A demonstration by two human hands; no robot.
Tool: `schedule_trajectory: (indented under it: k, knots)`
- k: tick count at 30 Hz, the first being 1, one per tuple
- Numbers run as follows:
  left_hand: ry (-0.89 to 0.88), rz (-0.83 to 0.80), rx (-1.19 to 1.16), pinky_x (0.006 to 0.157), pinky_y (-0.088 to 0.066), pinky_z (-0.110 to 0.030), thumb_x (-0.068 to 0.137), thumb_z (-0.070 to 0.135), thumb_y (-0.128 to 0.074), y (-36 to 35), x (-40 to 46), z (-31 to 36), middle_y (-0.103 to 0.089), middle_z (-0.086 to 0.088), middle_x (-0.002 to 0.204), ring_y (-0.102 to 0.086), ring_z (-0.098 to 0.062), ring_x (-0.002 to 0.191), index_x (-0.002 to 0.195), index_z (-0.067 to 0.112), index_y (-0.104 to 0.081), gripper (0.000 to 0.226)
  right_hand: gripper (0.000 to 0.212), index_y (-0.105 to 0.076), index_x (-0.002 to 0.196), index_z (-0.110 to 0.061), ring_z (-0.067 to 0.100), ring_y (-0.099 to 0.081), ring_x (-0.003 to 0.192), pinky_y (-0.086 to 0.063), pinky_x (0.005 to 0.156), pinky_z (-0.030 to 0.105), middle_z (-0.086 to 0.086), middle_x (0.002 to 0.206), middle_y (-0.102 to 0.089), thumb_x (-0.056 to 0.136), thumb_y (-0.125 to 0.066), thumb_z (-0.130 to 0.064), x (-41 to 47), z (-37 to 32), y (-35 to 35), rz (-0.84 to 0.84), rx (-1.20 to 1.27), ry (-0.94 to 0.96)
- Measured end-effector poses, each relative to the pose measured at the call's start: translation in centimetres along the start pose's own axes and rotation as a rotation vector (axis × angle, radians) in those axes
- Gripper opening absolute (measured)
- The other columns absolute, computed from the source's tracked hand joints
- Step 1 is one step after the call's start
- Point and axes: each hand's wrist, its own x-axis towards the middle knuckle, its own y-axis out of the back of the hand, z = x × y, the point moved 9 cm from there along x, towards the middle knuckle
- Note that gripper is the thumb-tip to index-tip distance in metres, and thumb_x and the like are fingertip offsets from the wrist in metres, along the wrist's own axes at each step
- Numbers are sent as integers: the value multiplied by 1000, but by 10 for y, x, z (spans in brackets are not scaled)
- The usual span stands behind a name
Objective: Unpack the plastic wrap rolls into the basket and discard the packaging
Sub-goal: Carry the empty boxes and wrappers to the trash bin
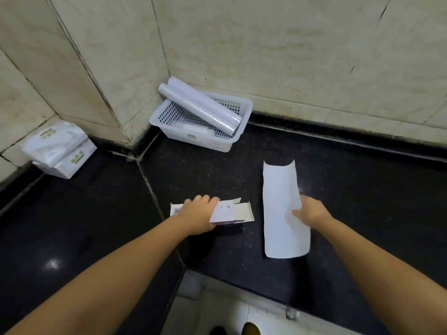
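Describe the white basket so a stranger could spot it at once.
Find the corner where the two tiled walls meet the black counter. The basket sits right there. Unlike the white packets further left, it has perforated sides and two rolls sticking out.

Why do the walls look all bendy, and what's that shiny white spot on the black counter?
Head view: the wide lens bends the wall lines, most near the edges; the white spot is a lamp's glare on the glossy counter; the rolls in the basket look sharp; the left hand on the box is slightly soft.
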Motion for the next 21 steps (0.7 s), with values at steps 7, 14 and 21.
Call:
schedule_trajectory:
  k: [7,14,21]
  knots:
    - [125,60,-278,61,-40,-31,77,44,-63,61,-3,1,-53,-1,98,-54,-18,82,111,15,-42,50,34,-71,85,-8,17,-54,43,-41,44,24,11,60,-61,82,-39,3,-17,-15,70,12,401,121]
    - [-7,356,-519,82,-41,-32,78,40,-66,173,19,47,-52,-9,130,-52,-23,107,130,13,-37,66,58,-47,136,-13,13,-63,37,-43,32,16,19,96,-65,86,-23,6,-72,-4,169,207,692,213]
    - [-176,477,-661,75,-40,-33,79,36,-65,227,39,133,-60,-10,117,-53,-23,92,119,14,-46,49,48,-58,123,-11,27,-68,68,-56,45,26,16,107,-65,87,-30,3,-144,102,212,572,992,57]
